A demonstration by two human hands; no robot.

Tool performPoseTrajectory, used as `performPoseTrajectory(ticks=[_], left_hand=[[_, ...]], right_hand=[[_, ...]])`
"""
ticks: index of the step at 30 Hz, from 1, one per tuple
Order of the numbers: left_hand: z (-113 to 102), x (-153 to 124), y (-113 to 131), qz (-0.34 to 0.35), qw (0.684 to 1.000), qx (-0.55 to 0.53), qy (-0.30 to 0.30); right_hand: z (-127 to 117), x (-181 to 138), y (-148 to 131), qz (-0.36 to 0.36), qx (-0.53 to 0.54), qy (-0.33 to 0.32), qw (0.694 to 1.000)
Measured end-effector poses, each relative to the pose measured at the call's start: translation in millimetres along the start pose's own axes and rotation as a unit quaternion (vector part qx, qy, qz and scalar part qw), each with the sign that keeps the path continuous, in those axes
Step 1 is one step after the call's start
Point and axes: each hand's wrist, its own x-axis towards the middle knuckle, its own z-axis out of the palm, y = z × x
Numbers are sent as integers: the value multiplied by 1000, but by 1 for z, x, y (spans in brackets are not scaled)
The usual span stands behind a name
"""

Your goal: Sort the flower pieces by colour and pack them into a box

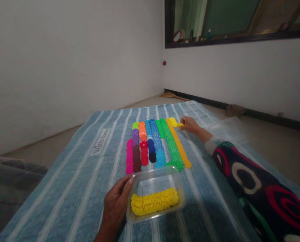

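Observation:
My left hand (117, 201) grips the left edge of a clear plastic container (155, 179), thumb over the rim. Inside the container, packed yellow pieces (155, 201) form a thick roll along the near side. My right hand (189, 124) reaches to the far right of the coloured rows, its fingers closed on a few small yellow pieces (180, 125). Just left of those fingers, a short yellow row (173, 121) lies beside a long orange-yellow row (179, 143). More rows lie leftward: green (171, 144), blue (156, 134), dark blue (151, 148), red (144, 156), brown (137, 158) and pink (129, 156).
A blue-and-white striped cloth (89, 181) covers the surface, with a "With love" patch (100, 142) at left. Clear plastic sheeting (228, 129) lies on the right. A broom (174, 95) and a brown cardboard piece (234, 110) rest along the wall.

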Motion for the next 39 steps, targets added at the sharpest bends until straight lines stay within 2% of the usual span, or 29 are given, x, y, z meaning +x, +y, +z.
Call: performPoseTrajectory(ticks=[5, 8, 11, 14, 18, 23, 26, 30, 32, 35, 37, 39], left_hand=[[3, -1, 3, -21, 999, -29, -10], [4, -1, 4, -18, 999, -39, -11], [5, -1, 2, -8, 999, -44, -13], [7, 0, -2, -8, 998, -55, -28], [9, 2, -8, 6, 998, -57, -25], [6, 2, -9, 48, 999, -21, 8], [3, 0, -7, 146, 986, 52, 60], [1, -3, -2, 323, 933, 128, 99], [1, -6, 2, 384, 905, 152, 98], [1, -8, 7, 437, 880, 167, 83], [2, -8, 11, 457, 872, 165, 53], [4, -7, 15, 459, 873, 165, -9]], right_hand=[[-43, -52, -39, -134, 21, -50, 989], [-59, -97, -73, -329, -9, -103, 939], [-64, -135, -103, -433, -62, -158, 885], [-60, -158, -122, -504, -109, -189, 836], [-51, -168, -133, -535, -155, -208, 804], [-46, -174, -139, -540, -196, -230, 785], [-47, -177, -140, -532, -196, -245, 787], [-52, -178, -141, -508, -182, -283, 793], [-54, -177, -141, -493, -169, -303, 797], [-53, -173, -137, -474, -132, -320, 809], [-49, -171, -132, -465, -102, -322, 818], [-44, -171, -126, -457, -83, -315, 827]])
